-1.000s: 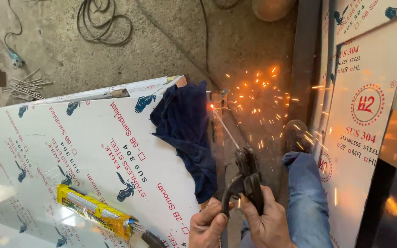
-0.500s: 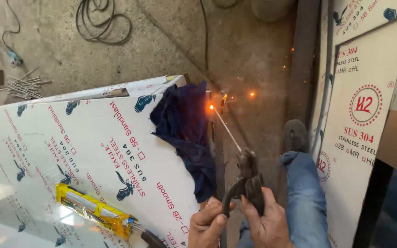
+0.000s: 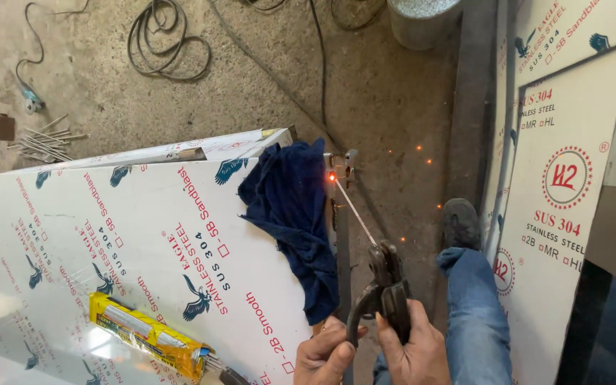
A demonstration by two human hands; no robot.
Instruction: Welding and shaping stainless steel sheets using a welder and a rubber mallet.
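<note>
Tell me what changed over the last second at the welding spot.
The burst of sparks has died to a small glow at the rod tip, with a few sparks left. Both hands, left hand and right hand, stayed on the electrode holder; blue cloth, yellow packet and steel sheet are unmoved.

The burst of sparks (image 3: 422, 153) that filled the air a second ago has thinned to a few scattered specks. At the tip of the welding rod (image 3: 354, 212) only a small orange glow (image 3: 332, 177) remains.
</note>
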